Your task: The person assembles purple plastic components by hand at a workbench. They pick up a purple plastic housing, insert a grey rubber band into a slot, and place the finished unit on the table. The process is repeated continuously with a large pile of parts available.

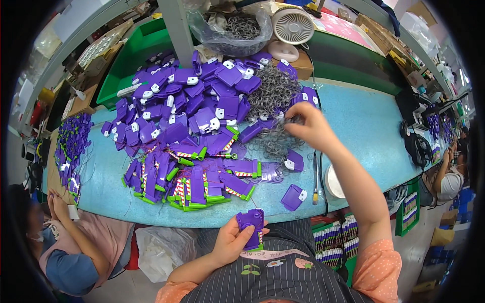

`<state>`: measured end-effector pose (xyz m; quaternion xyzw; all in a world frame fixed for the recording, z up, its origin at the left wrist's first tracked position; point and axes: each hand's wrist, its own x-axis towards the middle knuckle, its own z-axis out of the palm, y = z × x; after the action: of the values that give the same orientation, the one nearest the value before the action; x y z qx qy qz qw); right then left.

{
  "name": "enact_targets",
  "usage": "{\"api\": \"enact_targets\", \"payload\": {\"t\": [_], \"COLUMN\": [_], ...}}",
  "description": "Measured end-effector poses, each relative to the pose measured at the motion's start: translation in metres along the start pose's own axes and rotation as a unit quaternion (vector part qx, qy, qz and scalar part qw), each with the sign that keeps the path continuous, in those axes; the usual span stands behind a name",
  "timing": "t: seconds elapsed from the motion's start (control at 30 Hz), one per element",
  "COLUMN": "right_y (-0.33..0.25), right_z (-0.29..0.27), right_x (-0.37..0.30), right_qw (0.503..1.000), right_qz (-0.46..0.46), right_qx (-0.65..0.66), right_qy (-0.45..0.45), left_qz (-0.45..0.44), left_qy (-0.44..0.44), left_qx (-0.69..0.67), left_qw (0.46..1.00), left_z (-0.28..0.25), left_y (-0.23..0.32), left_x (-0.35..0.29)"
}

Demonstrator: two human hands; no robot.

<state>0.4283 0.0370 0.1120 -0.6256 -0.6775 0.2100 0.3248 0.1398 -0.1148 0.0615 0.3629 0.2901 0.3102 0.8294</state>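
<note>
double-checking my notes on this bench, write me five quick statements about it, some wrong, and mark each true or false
1. The left hand holds a purple plastic piece. True.
2. The right hand lies flat on the bench top. False: it is curled at the edge of the metal rings.
3. The brush lies left of the round white disc. True.
4. The fan stands left of the clear bag of metal pieces. False: it stands to the bag's right.
5. The bench top is light blue. True.
</note>
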Motion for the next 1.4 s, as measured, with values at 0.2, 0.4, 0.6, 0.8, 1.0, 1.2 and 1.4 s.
{"api": "enact_targets", "payload": {"t": [0.2, 0.4, 0.6, 0.8, 1.0, 1.2, 1.4], "right_y": [-0.067, -0.059, -0.022, -0.025, -0.011, -0.011, -0.019], "right_z": [-0.033, -0.037, -0.041, -0.008, 0.035, 0.01, 0.005], "right_x": [0.055, 0.068, -0.038, -0.1, -0.088, -0.093, -0.081], "right_qw": [0.957, 0.975, 0.99, 0.975, 0.948, 0.995, 0.912], "right_qz": [0.05, -0.114, 0.007, -0.071, -0.134, 0.016, 0.253], "right_qx": [0.271, 0.185, -0.134, -0.206, -0.285, 0.096, 0.312], "right_qy": [0.089, 0.041, -0.04, -0.042, -0.042, 0.033, -0.087], "left_qz": [-0.003, 0.001, -0.029, -0.035, -0.043, -0.023, -0.011], "left_qy": [0.025, 0.039, -0.013, -0.017, -0.03, 0.002, 0.01], "left_qx": [0.003, 0.006, -0.006, -0.012, -0.007, -0.015, -0.004], "left_qw": [1.0, 0.999, 0.999, 0.999, 0.999, 1.0, 1.0], "left_z": [-0.004, -0.007, -0.006, 0.008, 0.026, 0.014, 0.018], "left_y": [0.002, 0.001, 0.007, 0.018, 0.014, 0.012, 0.01], "left_x": [0.005, 0.002, -0.002, -0.003, 0.001, 0.002, 0.025]}}
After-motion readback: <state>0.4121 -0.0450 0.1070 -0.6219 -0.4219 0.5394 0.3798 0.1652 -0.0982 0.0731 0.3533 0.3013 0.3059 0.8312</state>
